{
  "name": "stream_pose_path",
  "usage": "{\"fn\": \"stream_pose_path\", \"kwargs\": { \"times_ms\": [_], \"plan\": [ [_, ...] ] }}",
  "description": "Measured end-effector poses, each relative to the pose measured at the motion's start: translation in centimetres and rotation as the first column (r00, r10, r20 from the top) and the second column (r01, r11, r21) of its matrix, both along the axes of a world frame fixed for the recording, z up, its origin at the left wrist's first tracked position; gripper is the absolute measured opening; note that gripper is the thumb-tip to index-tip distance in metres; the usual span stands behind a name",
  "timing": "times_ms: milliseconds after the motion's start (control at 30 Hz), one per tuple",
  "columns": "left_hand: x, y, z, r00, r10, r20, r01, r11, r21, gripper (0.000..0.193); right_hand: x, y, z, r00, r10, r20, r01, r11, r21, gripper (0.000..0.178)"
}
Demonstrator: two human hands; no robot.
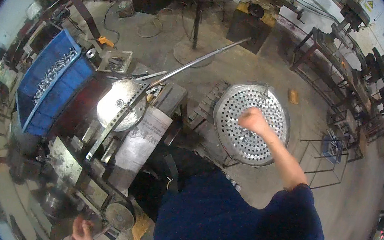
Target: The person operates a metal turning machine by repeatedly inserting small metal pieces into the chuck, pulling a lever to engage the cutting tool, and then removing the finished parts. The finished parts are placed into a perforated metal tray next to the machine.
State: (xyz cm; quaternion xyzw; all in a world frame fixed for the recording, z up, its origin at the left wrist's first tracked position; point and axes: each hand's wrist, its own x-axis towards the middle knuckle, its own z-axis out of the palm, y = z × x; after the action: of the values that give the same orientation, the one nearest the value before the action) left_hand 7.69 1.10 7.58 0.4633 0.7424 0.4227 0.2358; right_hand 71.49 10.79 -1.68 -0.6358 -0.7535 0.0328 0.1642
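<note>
A cluttered workshop floor spreads below me. My right hand, fisted, is over the perforated round tray; my left hand touches the press machine, grip unclear. Blue bin holds finished pieces.

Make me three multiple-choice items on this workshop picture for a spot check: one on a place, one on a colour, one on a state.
1. Where is the right hand?
A. Over the round perforated metal tray
B. In the crate
C. On the fan stand

2. What colour is the crate holding small metal parts?
A. Red
B. Blue
C. Yellow

3. How is the right hand formed?
A. Flat, fingers spread
B. Closed in a fist
C. Pointing with one finger

Answers: 1 A, the hand shows against the tray's holes. 2 B, the crate's walls at the left are blue. 3 B, the fingers are curled in; whether they hold something cannot be seen. The left hand is low by the machine.
</note>
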Motion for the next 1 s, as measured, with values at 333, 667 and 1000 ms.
{"fn": "stream_pose_path", "kwargs": {
  "times_ms": [333, 667, 1000],
  "plan": [
    [9.7, 3.3, 0.3, 0.565, -0.18, 0.805, 0.033, 0.98, 0.196, 0.044, -38.7, 3.0, 9.8, 0.01, 0.809, -0.588, -0.707, 0.422, 0.568, 0.014],
    [10.6, 2.1, -0.2, 0.339, -0.066, 0.939, -0.147, 0.981, 0.122, 0.034, -40.5, 1.7, 10.3, -0.09, 0.762, -0.641, -0.675, 0.427, 0.602, 0.018],
    [7.7, 2.1, 3.7, 0.938, -0.041, 0.345, 0.016, 0.997, 0.075, 0.023, -42.1, 3.3, 13.8, 0.05, 0.968, -0.246, -0.893, 0.154, 0.424, 0.022]
  ]
}}
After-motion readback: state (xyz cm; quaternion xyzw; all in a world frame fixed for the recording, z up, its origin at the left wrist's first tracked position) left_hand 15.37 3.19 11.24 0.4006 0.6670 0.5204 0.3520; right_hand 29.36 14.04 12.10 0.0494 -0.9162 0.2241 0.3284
